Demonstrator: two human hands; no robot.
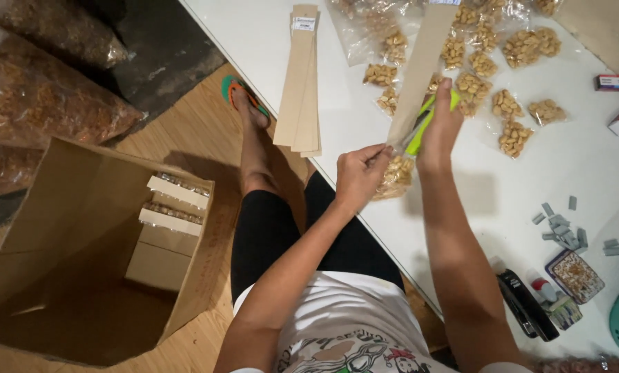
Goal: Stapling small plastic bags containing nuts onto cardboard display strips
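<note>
Table [585,166]: white, loose peanut bags at 12–1 o'clock.
Card strip [420,76]: long, tan, runs up twd 12 from both hands.
R hand [439,128]: fingers wrapped tight rnd green stapler [420,128].
L hand [360,173]: fingertips pinched on peanut bag [395,176] top, at strip's lower end.

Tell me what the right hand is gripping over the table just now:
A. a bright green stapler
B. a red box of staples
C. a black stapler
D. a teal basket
A. The right hand is closed around a bright green stapler at the lower end of a long cardboard strip, while the left hand pinches a small bag of nuts there; the black stapler lies untouched on the white table.
</note>
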